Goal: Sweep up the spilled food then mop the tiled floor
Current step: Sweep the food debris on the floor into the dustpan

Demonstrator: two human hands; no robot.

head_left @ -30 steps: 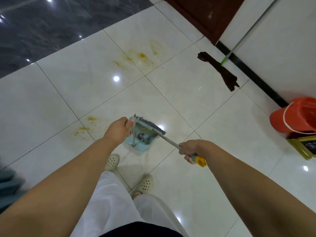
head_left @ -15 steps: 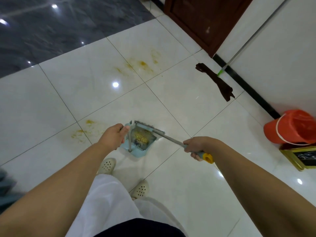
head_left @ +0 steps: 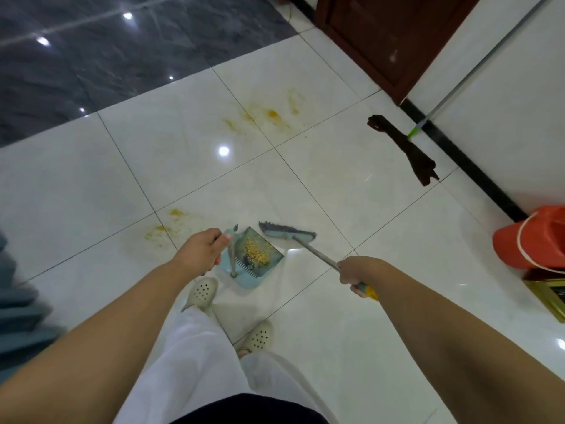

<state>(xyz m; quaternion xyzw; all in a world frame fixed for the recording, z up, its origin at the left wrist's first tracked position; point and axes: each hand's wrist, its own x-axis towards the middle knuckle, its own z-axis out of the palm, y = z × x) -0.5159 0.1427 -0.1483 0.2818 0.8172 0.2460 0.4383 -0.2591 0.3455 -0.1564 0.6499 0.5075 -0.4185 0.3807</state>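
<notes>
My left hand (head_left: 203, 250) grips the upright handle of a light blue dustpan (head_left: 275, 261) that rests on the white tiled floor (head_left: 351, 209) and holds a heap of yellow food crumbs (head_left: 256, 252). My right hand (head_left: 354, 270) grips the grey handle of a small broom (head_left: 287, 232), near its yellow end. The broom head sits just beyond the pan's mouth, apart from it. Orange-yellow stains (head_left: 269, 116) mark a far tile, and a second patch of stains (head_left: 162, 224) lies left of the pan. A mop (head_left: 406, 149) with a dark cloth head leans on the right wall.
An orange bucket (head_left: 532, 240) stands by the right wall, with a gold-framed board (head_left: 547, 296) just in front of it. A dark wooden door (head_left: 382, 35) is at the top right. Dark marble flooring (head_left: 91, 50) lies beyond the white tiles. My feet in pale clogs (head_left: 203, 292) stand behind the dustpan.
The broom head has lifted out of the dustpan and swung to the right, uncovering the yellow crumbs inside. My view has moved closer to the wall; both hands keep their grips.
</notes>
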